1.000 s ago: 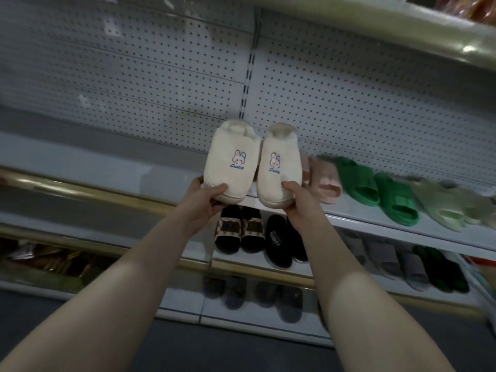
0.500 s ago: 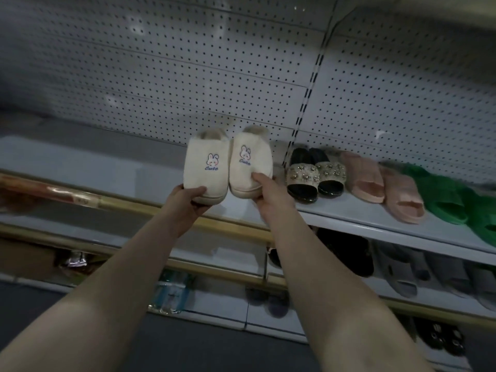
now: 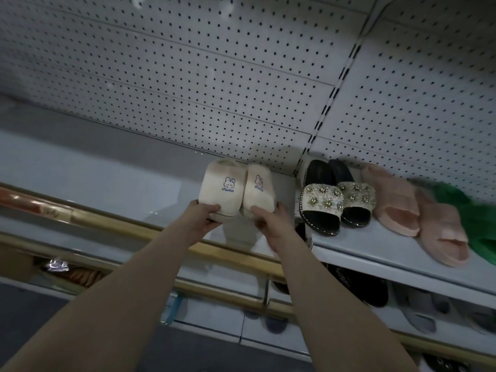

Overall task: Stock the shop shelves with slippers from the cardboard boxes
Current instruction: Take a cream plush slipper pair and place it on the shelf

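Two cream fluffy slippers with a rabbit print sit side by side at the front of the upper shelf (image 3: 112,181). My left hand (image 3: 202,220) grips the toe of the left slipper (image 3: 221,189). My right hand (image 3: 271,224) holds the toe of the right slipper (image 3: 259,191). Both slippers point their heels toward the pegboard back wall. I cannot tell whether their soles rest fully on the shelf. No cardboard box is in view.
Right of the cream pair stand black jewelled sandals (image 3: 335,202), pink fluffy slippers (image 3: 413,213) and green slippers (image 3: 472,210). A gold rail (image 3: 112,224) edges the shelf. Lower shelves hold dark slippers (image 3: 357,285) and grey slippers (image 3: 418,310). A white pegboard (image 3: 214,76) backs the shelving.
Both hands have carried the cream pair left along the shelf, past the pink slippers and jewelled sandals, and lowered it toward the shelf surface beside the sandals.
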`<action>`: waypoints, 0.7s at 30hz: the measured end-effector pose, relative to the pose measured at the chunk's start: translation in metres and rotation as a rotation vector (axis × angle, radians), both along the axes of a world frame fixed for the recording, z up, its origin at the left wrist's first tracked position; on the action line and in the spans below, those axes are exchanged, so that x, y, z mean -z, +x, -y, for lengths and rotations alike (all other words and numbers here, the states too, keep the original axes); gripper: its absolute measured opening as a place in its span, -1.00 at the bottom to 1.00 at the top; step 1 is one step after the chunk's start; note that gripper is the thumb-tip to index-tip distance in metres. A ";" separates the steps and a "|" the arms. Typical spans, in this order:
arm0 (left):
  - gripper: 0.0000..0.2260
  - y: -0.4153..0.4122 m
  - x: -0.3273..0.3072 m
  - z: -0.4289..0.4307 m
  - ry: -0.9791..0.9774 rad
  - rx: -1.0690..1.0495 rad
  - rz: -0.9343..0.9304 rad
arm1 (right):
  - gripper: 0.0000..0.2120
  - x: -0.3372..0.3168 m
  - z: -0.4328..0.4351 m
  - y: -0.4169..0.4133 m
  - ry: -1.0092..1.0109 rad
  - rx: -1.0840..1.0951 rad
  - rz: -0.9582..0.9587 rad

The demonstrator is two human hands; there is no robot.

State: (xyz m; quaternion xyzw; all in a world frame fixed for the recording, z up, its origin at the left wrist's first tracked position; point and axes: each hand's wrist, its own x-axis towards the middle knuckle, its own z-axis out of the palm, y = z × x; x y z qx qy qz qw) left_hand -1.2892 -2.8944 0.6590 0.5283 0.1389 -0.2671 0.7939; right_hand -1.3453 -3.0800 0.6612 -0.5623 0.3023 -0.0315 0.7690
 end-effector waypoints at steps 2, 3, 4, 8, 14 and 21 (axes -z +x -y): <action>-0.67 0.009 0.005 0.007 0.010 0.015 -0.020 | -0.34 0.011 0.003 0.006 -0.045 0.078 -0.002; -0.68 0.012 0.007 0.011 0.014 0.032 -0.028 | -0.24 0.016 0.005 0.009 -0.064 0.119 -0.022; -0.67 0.016 0.008 0.014 0.024 0.057 -0.032 | -0.19 0.019 0.007 0.010 -0.100 0.148 -0.048; -0.68 0.025 0.010 0.028 0.190 0.110 0.039 | -0.15 0.032 0.013 0.015 -0.303 0.190 -0.170; -0.54 0.034 0.020 0.029 0.437 0.217 0.152 | -0.22 0.038 0.016 0.024 -0.524 0.203 -0.362; -0.37 0.032 0.018 0.018 0.699 0.246 0.251 | -0.37 0.006 0.003 0.009 -0.617 0.205 -0.404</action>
